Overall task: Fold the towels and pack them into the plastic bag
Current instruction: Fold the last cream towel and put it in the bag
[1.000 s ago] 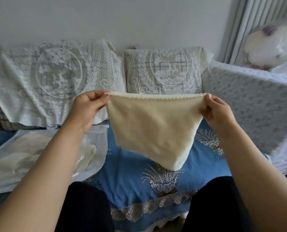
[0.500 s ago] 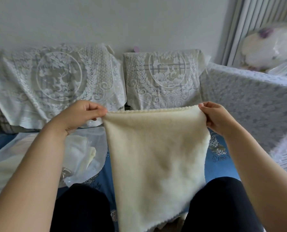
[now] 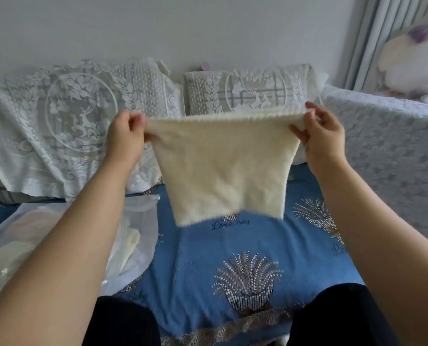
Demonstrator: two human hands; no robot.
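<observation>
A cream towel (image 3: 223, 166) hangs in the air in front of me, stretched flat between both hands, its lower edge blurred and above the blue sofa seat. My left hand (image 3: 127, 138) pinches its top left corner. My right hand (image 3: 320, 136) pinches the top right corner. A translucent plastic bag (image 3: 138, 221) lies on the seat to the left, partly behind my left forearm, with pale folded towels (image 3: 132, 242) showing inside it.
The blue patterned sofa cover (image 3: 233, 245) spreads below the towel. Two lace-covered cushions (image 3: 78, 121) lean against the wall behind. A lace-draped armrest (image 3: 382, 146) rises on the right. My dark-trousered knees (image 3: 123, 323) sit at the bottom edge.
Half a second ago the towel hung long and low over my lap; now both hands have lifted it higher and it hangs shorter, its lower edge swinging above the seat.
</observation>
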